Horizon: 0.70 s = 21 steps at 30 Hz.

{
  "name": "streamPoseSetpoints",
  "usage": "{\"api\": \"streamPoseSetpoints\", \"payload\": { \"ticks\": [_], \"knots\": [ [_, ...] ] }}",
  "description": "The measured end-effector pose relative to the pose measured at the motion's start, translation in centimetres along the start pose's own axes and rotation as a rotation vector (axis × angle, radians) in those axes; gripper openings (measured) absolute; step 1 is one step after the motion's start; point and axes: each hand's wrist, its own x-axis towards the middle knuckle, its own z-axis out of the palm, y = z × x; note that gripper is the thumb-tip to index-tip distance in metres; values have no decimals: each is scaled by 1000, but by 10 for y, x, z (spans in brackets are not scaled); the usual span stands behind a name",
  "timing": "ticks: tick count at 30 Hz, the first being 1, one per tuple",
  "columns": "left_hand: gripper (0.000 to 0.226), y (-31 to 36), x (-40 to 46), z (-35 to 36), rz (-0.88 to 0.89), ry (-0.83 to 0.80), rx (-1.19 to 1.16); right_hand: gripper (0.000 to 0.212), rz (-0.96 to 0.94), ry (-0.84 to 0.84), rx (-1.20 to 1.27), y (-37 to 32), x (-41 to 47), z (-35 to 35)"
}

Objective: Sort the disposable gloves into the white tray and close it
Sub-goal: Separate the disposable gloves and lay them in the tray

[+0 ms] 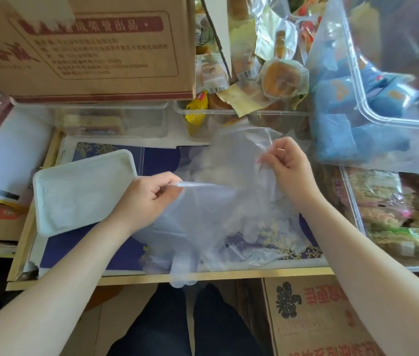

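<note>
Together, left hand (pixel 149 194) and right hand (pixel 284 163) pinch one disposable glove (pixel 211 214).

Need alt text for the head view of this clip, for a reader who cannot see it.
Both hands hold up a clear disposable glove over a blue patterned tabletop: the left hand pinches one edge and the right hand another. A white tray lies to the left, with cardboard boxes and clear bins of wrapped snacks around.
</note>
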Motion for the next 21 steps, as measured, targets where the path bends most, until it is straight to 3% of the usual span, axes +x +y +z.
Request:
{"api": "streamPoseSetpoints", "payload": {
  "ticks": [4,11,14,17,21],
  "knots": [
    [23,31,15,-3,201,31,47,33,-72,-194,112,-36,-7,-18],
    [37,57,32,15,228,-98,54,13,-236,-352,-65,-65,-17,-34],
    [16,59,38,27,102,-179,-155,22,-232,-311,-85,-64,-18,-35],
    [11,54,39,34,-15,-176,-168,14,-152,-192,-183,-53,-13,-32],
    [16,47,30,30,96,-78,-70,11,-8,-99,-355,-32,-4,-29]
  ]
}}
